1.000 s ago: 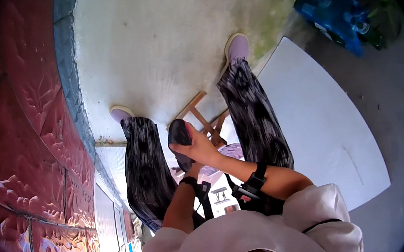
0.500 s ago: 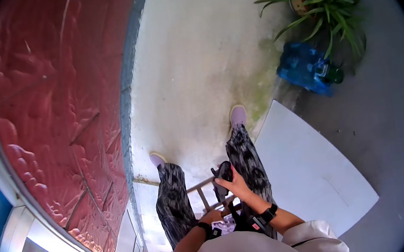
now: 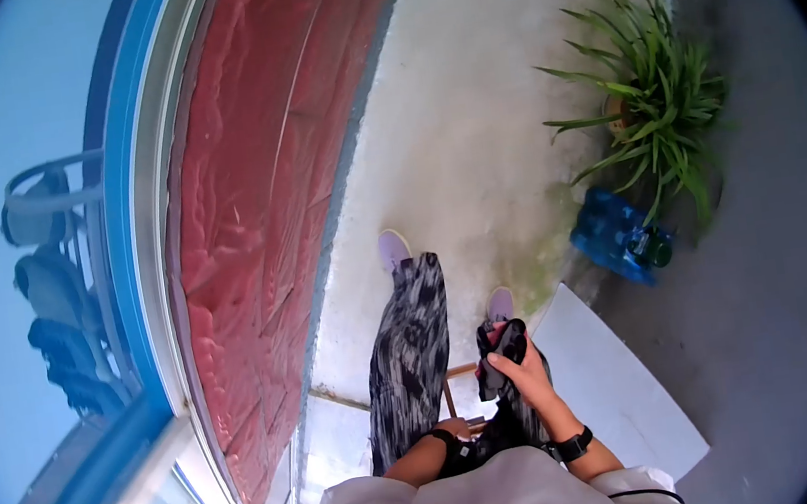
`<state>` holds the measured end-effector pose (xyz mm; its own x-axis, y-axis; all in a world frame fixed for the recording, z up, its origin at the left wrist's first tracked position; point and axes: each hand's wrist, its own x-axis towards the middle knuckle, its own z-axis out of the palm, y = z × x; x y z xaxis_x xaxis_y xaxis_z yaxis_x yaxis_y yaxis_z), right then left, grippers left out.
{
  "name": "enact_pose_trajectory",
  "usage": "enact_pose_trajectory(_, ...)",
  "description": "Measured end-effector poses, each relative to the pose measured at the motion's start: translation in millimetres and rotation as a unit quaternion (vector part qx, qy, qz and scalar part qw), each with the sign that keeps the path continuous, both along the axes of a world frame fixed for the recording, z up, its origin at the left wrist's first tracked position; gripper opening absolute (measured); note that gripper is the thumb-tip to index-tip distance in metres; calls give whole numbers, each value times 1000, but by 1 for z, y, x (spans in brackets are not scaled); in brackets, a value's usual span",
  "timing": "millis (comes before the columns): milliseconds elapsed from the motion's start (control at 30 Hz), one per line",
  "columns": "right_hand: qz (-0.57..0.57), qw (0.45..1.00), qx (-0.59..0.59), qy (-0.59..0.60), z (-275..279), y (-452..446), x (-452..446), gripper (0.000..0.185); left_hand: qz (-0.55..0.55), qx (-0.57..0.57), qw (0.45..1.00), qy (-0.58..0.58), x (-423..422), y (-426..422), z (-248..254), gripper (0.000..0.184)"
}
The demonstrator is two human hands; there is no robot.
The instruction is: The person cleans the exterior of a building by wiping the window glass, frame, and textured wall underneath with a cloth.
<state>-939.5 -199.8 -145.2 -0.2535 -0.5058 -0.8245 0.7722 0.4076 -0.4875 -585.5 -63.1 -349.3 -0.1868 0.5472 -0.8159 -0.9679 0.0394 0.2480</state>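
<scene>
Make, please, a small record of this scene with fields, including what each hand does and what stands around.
Right hand: grips a dark item with pinkish-red parts
Left hand: low, near wooden bars; grip unclear
Shoes: pale purple, on the feet
White panel: right of the legs
Potted plant: upper right, long green leaves
Blue plastic container: below the plant in view
Wall: red, at left

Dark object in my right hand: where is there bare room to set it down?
The pale concrete floor is bare between the red textured wall and the green potted plant, beyond your lilac shoes. It's crowded by your left hand, at the brown wooden frame, and at the blue plastic container beside the plant.
</scene>
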Motion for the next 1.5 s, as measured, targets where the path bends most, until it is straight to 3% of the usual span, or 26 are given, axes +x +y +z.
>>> enact_pose_trajectory(67, -33, 999, 1, -13, 26, -33, -15, 50, 197, 106, 974, 9, 15, 4, -34, 48)
enact_pose_trajectory(100, -43, 999, 1, -15, 25, -41, -14, 49, -186, -44, 973, 129, -81, -87, 53, 50)
enact_pose_trajectory(133, -53, 998, -1, -17, 23, -50, -13, 49, -174, -22, 983, 57, -65, -66, 37, 50)
enact_pose_trajectory(233, -22, 1000, 0, -14, 45, -103, -36, 51, -211, -9, 976, 56, -143, -153, 100, 41)
enact_pose_trajectory(267, 11, 1000, -5, -4, 38, -108, -43, 53, -132, -54, 984, 102, -115, -134, 80, 44)
enact_pose_trajectory(333, 16, 1000, -26, 7, 29, -129, -68, 50, -209, -32, 975, 62, -162, -171, 85, 43)
enact_pose_trajectory(400, 10, 999, -41, -12, 11, -142, -99, 52, -206, 9, 978, -3, -164, -156, 37, 50)
enact_pose_trajectory(433, 24, 998, -49, -12, 4, -151, -117, 53, -158, -59, 984, -65, -174, -160, 32, 49)
enact_pose_trajectory(467, 44, 997, -61, -7, -9, -161, -143, 53, -154, -58, 984, -65, -191, -164, 20, 49)
enact_pose_trajectory(533, 93, 991, -92, 31, -35, -176, -180, 55, 52, -196, 964, 172, -197, -153, 1, 42)
enact_pose_trajectory(567, 107, 991, -83, 15, -43, -182, -199, 55, 46, -190, 969, 153, -198, -154, 9, 42)
enact_pose_trajectory(600, 126, 989, -75, 2, -51, -190, -220, 56, -27, -121, 986, 111, -225, -168, 15, 39)
enact_pose_trajectory(667, 110, 988, -96, 44, -68, -203, -253, 56, -163, 16, 986, 34, -297, -205, 18, 56)
enact_pose_trajectory(733, 124, 987, -79, 69, -85, -211, -280, 58, 171, -80, 977, 94, -327, -220, 31, 67)
enact_pose_trajectory(800, 143, 986, -82, 19, -94, -224, -297, 57, 166, -83, 982, 14, -360, -234, 31, 77)
enact_pose_trajectory(833, 145, 983, -83, 69, -110, -226, -291, 61, 136, -53, 989, -10, -393, -258, 41, 79)
enact_pose_trajectory(867, 168, 980, -87, 57, -112, -236, -295, 62, 173, -18, 984, -40, -424, -278, 48, 92)
enact_pose_trajectory(933, 238, 965, -95, 54, -116, -254, -298, 62, 297, 20, 953, -51, -389, -229, -7, 91)
enact_pose_trajectory(1000, 267, 950, -125, 105, -135, -261, -284, 64, 307, 79, 948, 13, -392, -228, -30, 83)
enact_pose_trajectory(1200, 329, 936, -108, 57, -165, -272, -264, 62, 302, 48, 952, -14, -421, -250, -70, 81)
enact_pose_trajectory(1233, 320, 932, -122, 120, -163, -276, -261, 59, 303, 43, 952, -16, -421, -252, -74, 80)
enact_pose_trajectory(1500, 313, 938, -126, 76, -175, -304, -272, 62, 299, 19, 954, -9, -423, -266, -103, 77)
